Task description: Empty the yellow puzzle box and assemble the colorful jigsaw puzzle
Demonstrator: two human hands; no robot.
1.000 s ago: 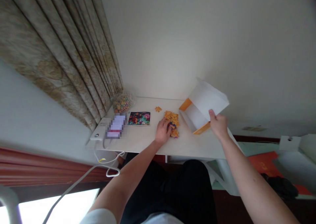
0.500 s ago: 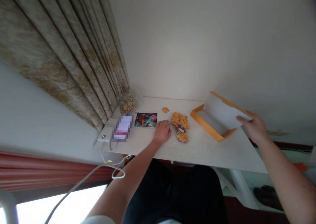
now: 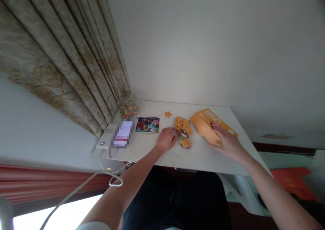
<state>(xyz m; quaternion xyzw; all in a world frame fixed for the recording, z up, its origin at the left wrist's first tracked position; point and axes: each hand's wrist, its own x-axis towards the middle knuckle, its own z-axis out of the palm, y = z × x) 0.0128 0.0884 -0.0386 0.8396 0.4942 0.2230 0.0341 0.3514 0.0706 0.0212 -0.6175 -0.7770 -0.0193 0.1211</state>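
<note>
My left hand (image 3: 166,139) rests palm down on the table, its fingers loosely bent and lying on the surface. Just right of it is a pile of jigsaw puzzle pieces (image 3: 183,125), mostly orange backs with a few colourful faces. My right hand (image 3: 225,142) grips the near right part of an orange cardboard box (image 3: 203,123), fingers over the lid and thumb low at the front side. The box's lid is down, with white lettering on top. A few loose orange pieces (image 3: 168,114) lie behind the pile.
A colourful picture card (image 3: 147,125) lies left of my left hand. Beyond it stand a clear bag of puzzle pieces (image 3: 129,107) and a phone (image 3: 123,133) with a blurred screen, beside a white device (image 3: 103,143) with cables. A curtain (image 3: 83,54) hangs at the left.
The box has gone from open to lid down, and my right hand has moved left from the raised lid onto its near side. My left hand stays beside the pieces.
</note>
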